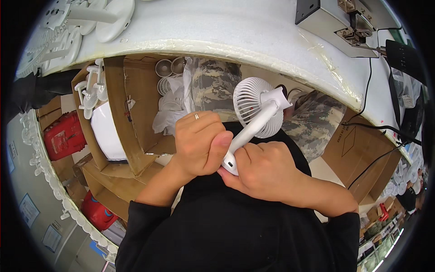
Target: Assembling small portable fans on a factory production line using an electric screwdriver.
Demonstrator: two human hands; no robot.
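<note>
- Both hands are clamped on one thing: the left hand and right hand close around the lower handle of a white handheld fan, held before the black top, its round head slanting up and away.
- White table, curving across the top, beyond the fan.
- Cardboard box, open, left of the fan, round white grilles inside.
- Metal machine, upper right on the table.
- Dark slot, at the handle's near end, between the hands.
- Ring, on a left finger.
</note>
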